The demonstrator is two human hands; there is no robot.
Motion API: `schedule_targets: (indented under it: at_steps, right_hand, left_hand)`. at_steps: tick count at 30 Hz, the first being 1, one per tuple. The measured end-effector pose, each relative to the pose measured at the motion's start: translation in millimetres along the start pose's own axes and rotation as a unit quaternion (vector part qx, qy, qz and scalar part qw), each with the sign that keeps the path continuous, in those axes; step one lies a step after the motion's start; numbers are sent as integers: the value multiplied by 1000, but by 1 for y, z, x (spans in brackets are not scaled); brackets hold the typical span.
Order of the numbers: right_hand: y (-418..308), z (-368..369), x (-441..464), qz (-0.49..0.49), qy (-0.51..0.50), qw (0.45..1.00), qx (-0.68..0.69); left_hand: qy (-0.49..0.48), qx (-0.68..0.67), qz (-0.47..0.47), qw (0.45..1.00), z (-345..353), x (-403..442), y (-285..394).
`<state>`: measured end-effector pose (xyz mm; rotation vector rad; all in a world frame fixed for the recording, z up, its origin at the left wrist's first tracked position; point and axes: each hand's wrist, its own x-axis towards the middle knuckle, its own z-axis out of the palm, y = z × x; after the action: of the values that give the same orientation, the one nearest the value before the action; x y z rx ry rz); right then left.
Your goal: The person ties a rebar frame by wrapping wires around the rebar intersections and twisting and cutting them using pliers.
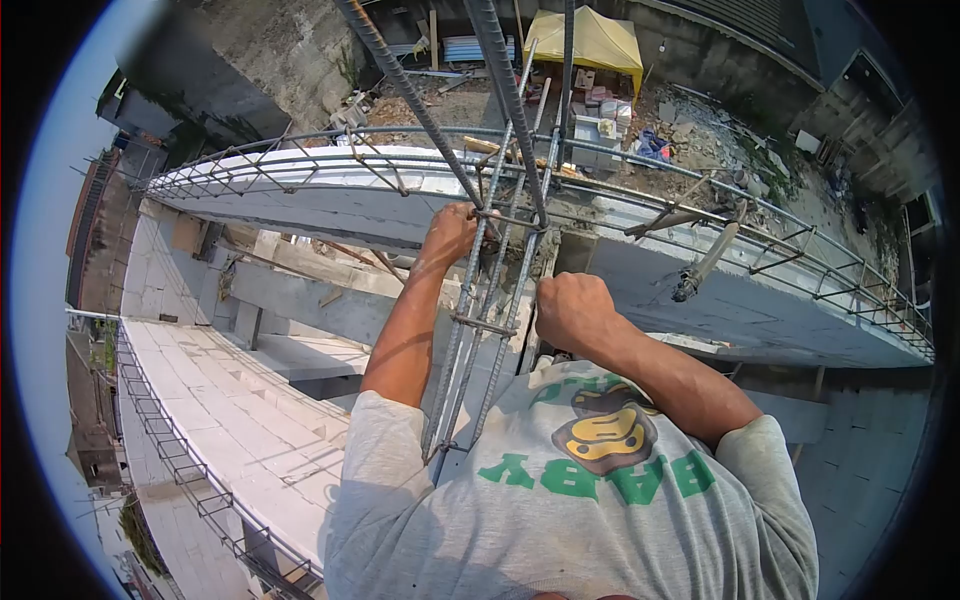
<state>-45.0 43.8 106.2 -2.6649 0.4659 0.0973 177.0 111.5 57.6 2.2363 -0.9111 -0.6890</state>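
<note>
My left hand is closed at a rebar cage, its fingers curled against the ribbed steel where a stirrup crosses the long bars. My right hand makes a fist just right of the cage, knuckles up. Whatever it grips, if anything, is hidden beneath the fingers. Thick upright rebars rise past both hands toward the top of the view. The cage runs down toward my chest, and a lower stirrup binds its bars.
A long rebar cage lies along the white block wall ahead. A pale pole-like piece juts over the wall at right. Another block wall curves away at lower left. Far below stands a yellow canopy amid rubble.
</note>
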Motion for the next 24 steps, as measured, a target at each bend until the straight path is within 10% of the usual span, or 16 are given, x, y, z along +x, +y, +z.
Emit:
schedule_targets:
  at_steps: [24]
  right_hand:
    - [46, -3, -60, 6, -35, 997, 67]
  left_hand:
    - [173, -175, 40, 968, 24, -57, -42]
